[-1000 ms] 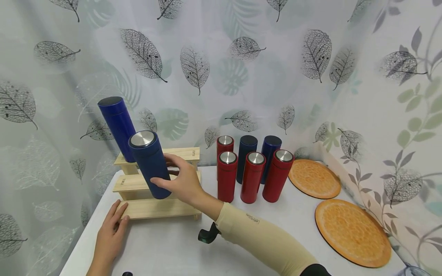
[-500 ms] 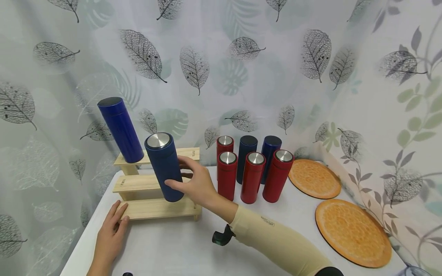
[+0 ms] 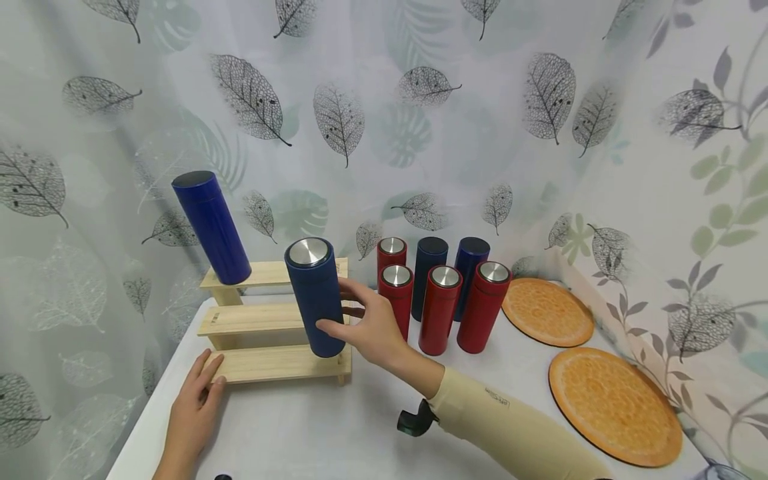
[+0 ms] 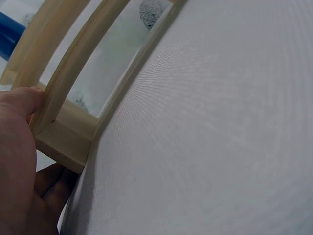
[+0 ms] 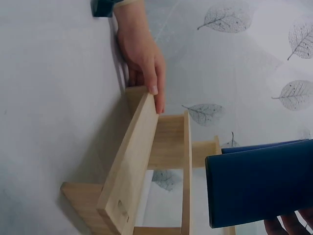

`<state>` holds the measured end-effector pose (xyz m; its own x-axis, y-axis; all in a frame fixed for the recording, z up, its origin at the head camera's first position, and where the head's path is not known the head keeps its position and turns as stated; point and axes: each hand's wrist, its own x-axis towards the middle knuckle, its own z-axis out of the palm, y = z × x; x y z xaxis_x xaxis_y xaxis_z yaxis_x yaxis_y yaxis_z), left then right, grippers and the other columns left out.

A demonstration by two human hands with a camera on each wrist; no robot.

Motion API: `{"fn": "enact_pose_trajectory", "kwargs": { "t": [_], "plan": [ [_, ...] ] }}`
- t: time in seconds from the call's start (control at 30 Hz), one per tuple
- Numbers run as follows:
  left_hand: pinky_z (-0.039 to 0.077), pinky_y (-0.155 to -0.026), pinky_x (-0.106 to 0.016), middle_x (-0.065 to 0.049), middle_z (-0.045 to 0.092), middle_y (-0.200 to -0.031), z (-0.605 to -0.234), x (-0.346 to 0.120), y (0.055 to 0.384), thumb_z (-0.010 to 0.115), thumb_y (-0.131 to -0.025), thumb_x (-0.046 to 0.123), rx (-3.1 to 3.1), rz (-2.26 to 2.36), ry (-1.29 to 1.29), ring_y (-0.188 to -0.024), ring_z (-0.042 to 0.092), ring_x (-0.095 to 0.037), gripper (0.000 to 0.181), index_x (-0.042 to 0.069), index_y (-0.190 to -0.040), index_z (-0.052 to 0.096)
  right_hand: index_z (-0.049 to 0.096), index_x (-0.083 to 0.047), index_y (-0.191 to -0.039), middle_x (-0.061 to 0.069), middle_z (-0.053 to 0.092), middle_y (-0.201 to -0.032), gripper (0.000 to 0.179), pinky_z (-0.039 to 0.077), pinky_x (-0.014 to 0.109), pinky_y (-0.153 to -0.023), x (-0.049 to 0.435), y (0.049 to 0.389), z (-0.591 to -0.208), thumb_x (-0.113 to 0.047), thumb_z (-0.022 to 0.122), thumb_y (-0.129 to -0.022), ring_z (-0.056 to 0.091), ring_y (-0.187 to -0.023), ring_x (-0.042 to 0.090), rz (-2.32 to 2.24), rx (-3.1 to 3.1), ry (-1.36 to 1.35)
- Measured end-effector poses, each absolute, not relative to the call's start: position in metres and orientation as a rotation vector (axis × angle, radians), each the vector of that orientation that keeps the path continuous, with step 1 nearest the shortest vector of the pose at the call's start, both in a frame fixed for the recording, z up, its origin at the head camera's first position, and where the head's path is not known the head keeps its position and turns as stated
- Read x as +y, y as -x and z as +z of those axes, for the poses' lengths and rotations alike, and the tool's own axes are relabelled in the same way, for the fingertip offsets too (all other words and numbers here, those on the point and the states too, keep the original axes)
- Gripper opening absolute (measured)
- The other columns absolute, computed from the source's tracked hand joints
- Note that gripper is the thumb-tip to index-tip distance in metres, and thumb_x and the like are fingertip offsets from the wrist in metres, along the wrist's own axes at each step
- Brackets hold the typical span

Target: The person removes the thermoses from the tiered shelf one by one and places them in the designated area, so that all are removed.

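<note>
In the head view, my right hand holds a dark blue thermos bottle with a silver lid. The bottle hangs, slightly tilted, in front of the right part of a three-step wooden rack. Its lower body and my fingertips show in the right wrist view. My left hand grips the left end of the rack's lowest step, thumb on the wood and fingers around its end in the left wrist view. A brighter blue thermos bottle stands at the left of the top step.
Right of the rack, several red thermos bottles stand close together with a navy bottle and a blue bottle behind. Two round orange-brown mats lie farther right. A leaf-patterned curtain hangs behind the white table.
My right hand has carried the dark blue thermos bottle rightward and slightly down, away from the blue bottle on the top step. My left hand stays on the rack.
</note>
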<state>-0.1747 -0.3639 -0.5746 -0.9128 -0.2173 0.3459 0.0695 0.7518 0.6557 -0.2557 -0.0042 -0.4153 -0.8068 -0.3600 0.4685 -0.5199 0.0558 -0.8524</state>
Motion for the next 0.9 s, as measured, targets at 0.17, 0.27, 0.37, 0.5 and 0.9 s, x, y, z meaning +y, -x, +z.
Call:
{"fn": "enact_pose_trajectory", "kwargs": {
  "t": [0.17,0.27,0.37,0.5,0.9],
  "plan": [
    [0.017,-0.095,0.007,-0.020,0.034,-0.173,-0.575,-0.364,0.174,0.056,-0.116,0.032,-2.547,-0.973,-0.112,-0.153,0.038,-0.051,0.051,0.004,-0.158,0.055,0.064,-0.018,-0.150,-0.004,0.072,-0.136,0.064,0.060,0.041,-0.102,0.010,0.254,-0.419,-0.020,0.090,-0.092,0.068,-0.124,0.017,1.862,-2.181,-0.884],
    [0.018,-0.095,0.007,-0.019,0.034,-0.173,-0.574,-0.363,0.174,0.056,-0.116,0.031,-2.543,-0.979,-0.114,-0.153,0.038,-0.051,0.051,0.004,-0.158,0.055,0.064,-0.018,-0.149,-0.003,0.072,-0.136,0.063,0.060,0.041,-0.102,0.017,0.253,-0.419,-0.018,0.090,-0.091,0.069,-0.124,0.018,1.855,-2.169,-0.882],
    [0.018,-0.095,0.007,-0.019,0.033,-0.173,-0.574,-0.363,0.174,0.056,-0.116,0.032,-2.545,-0.984,-0.119,-0.153,0.038,-0.051,0.051,0.004,-0.159,0.055,0.065,-0.018,-0.149,-0.003,0.073,-0.135,0.063,0.060,0.042,-0.102,0.024,0.251,-0.420,-0.017,0.090,-0.091,0.069,-0.124,0.019,1.855,-2.162,-0.881],
    [0.019,-0.095,0.007,-0.019,0.033,-0.174,-0.574,-0.363,0.174,0.056,-0.116,0.032,-2.541,-0.988,-0.117,-0.153,0.038,-0.051,0.051,0.004,-0.159,0.055,0.065,-0.017,-0.148,-0.002,0.073,-0.135,0.063,0.060,0.048,-0.102,0.033,0.248,-0.422,-0.016,0.090,-0.090,0.070,-0.123,0.019,1.869,-2.169,-0.854],
    [0.017,-0.097,0.006,-0.019,0.033,-0.174,-0.574,-0.362,0.175,0.056,-0.116,0.032,-2.541,-0.996,-0.124,-0.154,0.036,-0.050,0.052,0.005,-0.159,0.054,0.064,-0.018,-0.148,0.001,0.074,-0.133,0.065,0.059,0.055,-0.101,0.052,0.240,-0.436,-0.013,0.091,-0.090,0.073,-0.121,0.032,1.834,-2.160,-0.811]
  ]
}}
